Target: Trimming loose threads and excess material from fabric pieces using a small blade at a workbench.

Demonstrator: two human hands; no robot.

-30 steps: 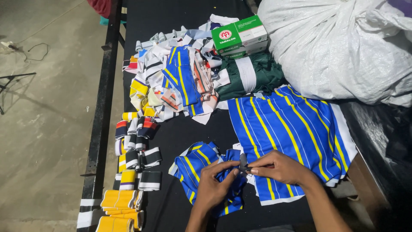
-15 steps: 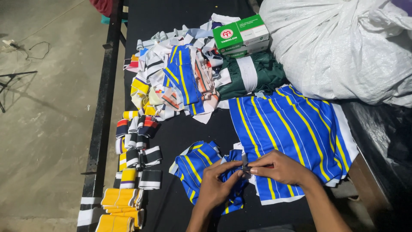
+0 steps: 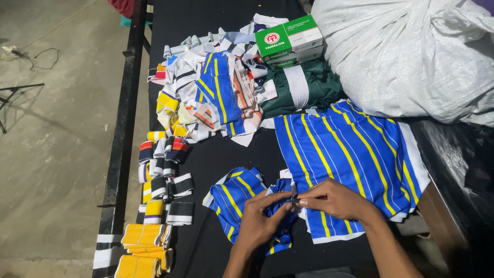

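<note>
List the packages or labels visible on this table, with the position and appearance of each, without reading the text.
Green and white carton: far end of the table, stacked on a second similar carton, rectangular, with a round red and white emblem.
Large white woven sack: far right, bulging, beside the cartons.
No screens or signs visible.

The small dark item [image 3: 294, 201] pinched between both hands is too small to tell.

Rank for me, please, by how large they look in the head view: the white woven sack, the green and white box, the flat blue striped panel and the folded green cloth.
1. white woven sack
2. flat blue striped panel, though it lies nearer the camera
3. folded green cloth
4. green and white box
</note>
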